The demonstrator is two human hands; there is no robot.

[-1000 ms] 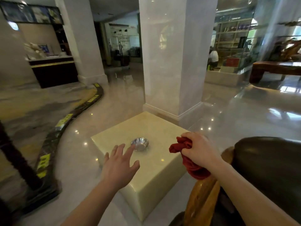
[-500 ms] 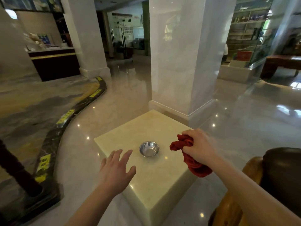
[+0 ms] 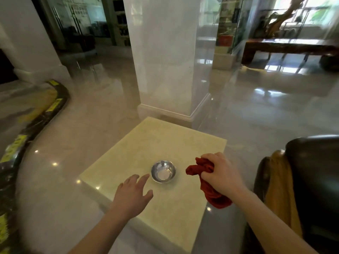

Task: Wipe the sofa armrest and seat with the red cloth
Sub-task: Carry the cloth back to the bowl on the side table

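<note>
My right hand [image 3: 221,173] grips the bunched red cloth [image 3: 209,187] just above the right side of a pale stone side table [image 3: 165,140]; the cloth hangs down below my fist. The dark leather sofa [image 3: 315,176] with its golden wooden armrest [image 3: 280,184] shows at the right edge, to the right of my right hand and apart from the cloth. My left hand [image 3: 133,194] hovers over the table's near left part with fingers spread and nothing in it.
A small shiny metal bowl [image 3: 163,171] sits on the table between my hands. A white marble pillar [image 3: 165,57] rises behind the table. Polished floor surrounds it, with a black and yellow curved kerb [image 3: 33,125] at left and a dark wooden bench [image 3: 286,46] far right.
The view has swung left and down, so less of the sofa shows. Both hands have come nearer the metal bowl; my right hand still holds the cloth.
</note>
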